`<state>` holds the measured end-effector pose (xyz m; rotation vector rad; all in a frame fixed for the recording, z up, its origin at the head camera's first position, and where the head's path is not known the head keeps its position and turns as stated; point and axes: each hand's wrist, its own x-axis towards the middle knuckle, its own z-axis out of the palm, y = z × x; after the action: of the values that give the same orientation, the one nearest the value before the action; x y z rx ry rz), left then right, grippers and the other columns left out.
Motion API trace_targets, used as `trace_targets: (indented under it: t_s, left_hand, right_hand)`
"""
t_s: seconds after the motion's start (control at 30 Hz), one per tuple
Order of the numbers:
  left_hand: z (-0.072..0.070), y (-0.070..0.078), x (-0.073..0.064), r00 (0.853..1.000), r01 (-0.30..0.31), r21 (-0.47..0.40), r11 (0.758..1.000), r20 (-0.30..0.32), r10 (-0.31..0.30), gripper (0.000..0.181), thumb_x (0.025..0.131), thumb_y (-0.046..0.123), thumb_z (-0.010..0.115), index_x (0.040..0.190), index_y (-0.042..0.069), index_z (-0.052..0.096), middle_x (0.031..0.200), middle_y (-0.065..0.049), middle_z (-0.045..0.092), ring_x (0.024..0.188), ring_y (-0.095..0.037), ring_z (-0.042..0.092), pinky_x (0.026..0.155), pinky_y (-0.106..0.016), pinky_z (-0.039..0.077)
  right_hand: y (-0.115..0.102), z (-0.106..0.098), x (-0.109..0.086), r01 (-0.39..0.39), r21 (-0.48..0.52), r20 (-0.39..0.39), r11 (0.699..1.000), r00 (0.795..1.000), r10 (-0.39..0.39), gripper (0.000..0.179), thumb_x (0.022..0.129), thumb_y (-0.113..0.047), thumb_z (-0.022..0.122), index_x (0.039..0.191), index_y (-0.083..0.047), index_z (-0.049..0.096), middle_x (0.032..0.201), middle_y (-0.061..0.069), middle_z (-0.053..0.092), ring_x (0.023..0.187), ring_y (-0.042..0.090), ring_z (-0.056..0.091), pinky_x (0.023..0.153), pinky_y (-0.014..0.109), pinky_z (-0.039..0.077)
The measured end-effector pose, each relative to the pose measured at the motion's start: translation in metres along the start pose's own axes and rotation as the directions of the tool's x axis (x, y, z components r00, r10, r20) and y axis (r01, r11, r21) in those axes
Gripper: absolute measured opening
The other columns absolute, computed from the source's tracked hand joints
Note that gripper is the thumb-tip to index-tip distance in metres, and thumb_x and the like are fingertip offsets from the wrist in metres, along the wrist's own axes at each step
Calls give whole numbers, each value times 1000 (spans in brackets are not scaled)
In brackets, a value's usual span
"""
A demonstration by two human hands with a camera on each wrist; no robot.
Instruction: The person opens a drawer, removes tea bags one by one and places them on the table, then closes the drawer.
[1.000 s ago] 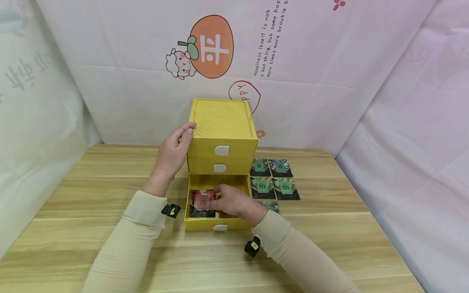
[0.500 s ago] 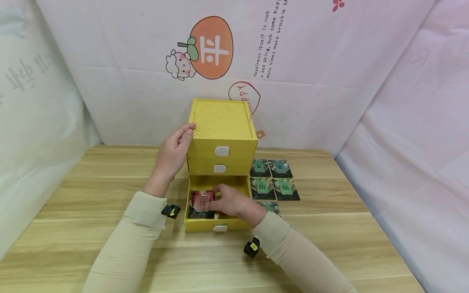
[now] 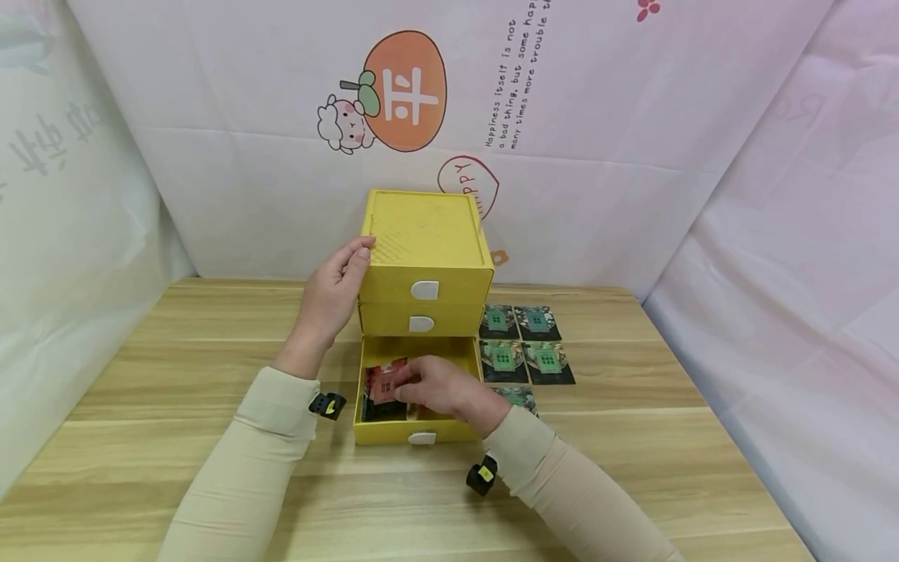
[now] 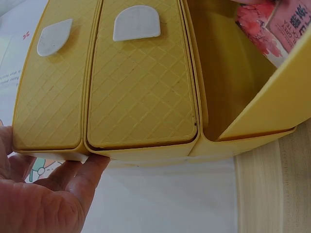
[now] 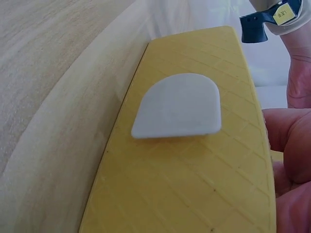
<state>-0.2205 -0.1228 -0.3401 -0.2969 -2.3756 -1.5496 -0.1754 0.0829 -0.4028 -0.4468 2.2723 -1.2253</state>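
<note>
A yellow three-drawer cabinet point(image 3: 430, 234) stands on the table, its bottom drawer point(image 3: 393, 433) pulled out. My left hand point(image 3: 333, 289) rests against the cabinet's upper left side, fingers along the wall in the left wrist view. Inside the drawer, my right hand point(image 3: 438, 384) pinches a square red-and-black sachet point(image 3: 379, 390) at its right edge. The sachet lies tilted at the drawer's left side, and its red printed face point(image 4: 272, 29) shows in the left wrist view. Something orange is partly hidden beneath the right hand. The right fingertips are out of sight in the right wrist view.
Several green-and-black sachets point(image 3: 502, 359) lie in rows on the wooden table point(image 3: 618, 437), right of the cabinet. White tab handles point(image 4: 137, 23) stick out from the drawer fronts. Printed white cloth point(image 3: 281, 195) hangs behind and at both sides.
The red-and-black sachet has turned and shifted slightly left, its upper right corner lifting, with my right hand moving along with it. My left hand has stayed on the cabinet.
</note>
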Motion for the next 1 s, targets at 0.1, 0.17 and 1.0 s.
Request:
trace_targets:
  t_s: [0.1, 0.17, 1.0]
  left_hand:
    - [0, 0, 0, 1000, -1, 0, 1000, 0, 1, 53, 110, 55, 40, 152, 27, 56, 157, 1, 53, 143, -29, 50, 114, -56, 42]
    - [0, 0, 0, 1000, 0, -1, 1000, -1, 0, 53, 110, 55, 40, 152, 27, 56, 157, 1, 53, 143, -29, 50, 113, -56, 42]
    - [2, -1, 1, 1000, 3, 7, 1000, -13, -3, 53, 110, 55, 40, 152, 27, 56, 155, 0, 55, 140, -29, 53, 110, -56, 44]
  right_hand:
    - [0, 1, -2, 6, -11, -4, 1000, 1000, -6, 24, 101, -10, 66, 122, 1, 72, 103, 8, 70, 83, 33, 70, 74, 38, 58]
    - [-1, 2, -3, 19, -66, -22, 998, 1000, -20, 22, 101, -13, 66, 120, -2, 74, 101, 5, 70, 80, 28, 68, 69, 35, 56]
    - [-5, -3, -26, 159, -393, -281, 906, 917, -283, 5, 98, -14, 73, 101, -17, 75, 94, -6, 72, 81, 8, 62, 72, 27, 53]
